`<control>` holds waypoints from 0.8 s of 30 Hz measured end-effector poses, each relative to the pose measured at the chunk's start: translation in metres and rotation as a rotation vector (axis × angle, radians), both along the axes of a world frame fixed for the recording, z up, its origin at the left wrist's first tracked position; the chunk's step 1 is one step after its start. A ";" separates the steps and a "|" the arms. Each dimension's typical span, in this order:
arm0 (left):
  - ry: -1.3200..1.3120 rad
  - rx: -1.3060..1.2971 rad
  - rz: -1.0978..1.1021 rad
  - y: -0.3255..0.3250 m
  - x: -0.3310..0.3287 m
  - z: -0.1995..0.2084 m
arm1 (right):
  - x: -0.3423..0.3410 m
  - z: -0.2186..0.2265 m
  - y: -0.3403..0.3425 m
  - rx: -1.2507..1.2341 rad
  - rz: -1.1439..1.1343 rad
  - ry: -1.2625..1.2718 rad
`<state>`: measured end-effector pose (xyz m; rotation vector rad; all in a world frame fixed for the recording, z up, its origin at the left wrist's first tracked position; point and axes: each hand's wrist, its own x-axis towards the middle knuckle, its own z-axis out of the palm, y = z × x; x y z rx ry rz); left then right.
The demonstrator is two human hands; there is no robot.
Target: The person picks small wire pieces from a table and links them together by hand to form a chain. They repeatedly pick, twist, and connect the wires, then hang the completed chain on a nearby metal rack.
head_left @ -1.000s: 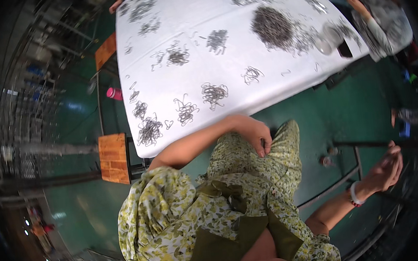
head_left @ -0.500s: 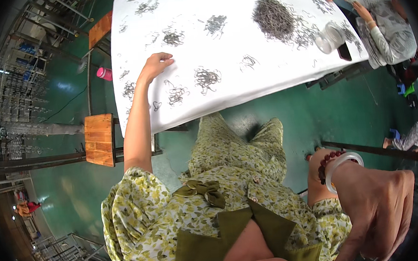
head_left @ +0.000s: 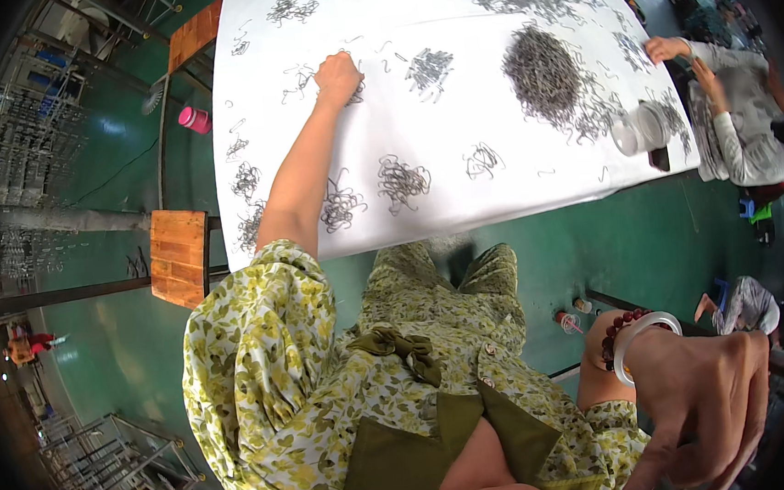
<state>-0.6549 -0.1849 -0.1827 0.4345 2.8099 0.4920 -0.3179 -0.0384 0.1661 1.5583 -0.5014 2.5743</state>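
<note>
- Here we are with our left hand (head_left: 338, 79) out over the white tabletop (head_left: 465, 115), and the small pile of bent wire pieces (head_left: 355, 95) sits right under it, peeking out at its near right edge.
- The step in hand, as we judge it, is a reach down to that one pile; any move from there calls for light fingertips, since such thin, curly pieces look ready to snag one another.
- Look at the pose: our arm stretches long and nearly straight, back of the hand up, knuckles bent, fingertips tucked from sight. Grasping or merely resting? We cannot tell.
- Just left of that hand lie loose wires (head_left: 298, 82); to its right, well apart from it, a grey cluster (head_left: 431, 71), and farther right the big dark heap (head_left: 541, 69).
- Nearer our body than the hand, two more tangles: one tangle (head_left: 341, 207) by the forearm, another tangle (head_left: 403, 182) to its right.
- And our right hand (head_left: 708, 400)! Up close, off the tabletop, wrist bent, fingers curled downward, a white bangle (head_left: 626, 355) behind it; whether anything is inside, we cannot tell.
</note>
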 end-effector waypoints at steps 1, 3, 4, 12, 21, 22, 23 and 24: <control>0.061 -0.032 -0.044 0.002 0.018 0.019 | 0.007 -0.003 0.008 -0.032 -0.031 -0.052; 0.030 -0.044 -0.010 0.007 0.019 0.034 | 0.037 0.001 -0.004 -0.039 -0.011 -0.080; 0.013 -0.055 -0.007 0.009 0.024 0.049 | 0.042 -0.007 0.009 -0.051 -0.133 -0.121; -0.473 0.466 0.167 -0.039 0.013 0.039 | 0.104 -0.073 0.123 -0.322 -0.391 -0.556; -0.176 0.319 -0.026 -0.049 0.062 0.063 | 0.125 -0.113 0.126 -0.354 -0.616 -0.711; -0.049 0.287 -0.061 -0.052 0.070 0.067 | 0.127 -0.109 0.127 -0.337 -0.646 -0.707; -0.006 0.295 -0.087 -0.058 0.079 0.071 | 0.128 -0.105 0.125 -0.320 -0.672 -0.705; 0.037 0.303 -0.114 -0.063 0.087 0.074 | 0.137 -0.106 0.129 -0.354 -0.774 -0.750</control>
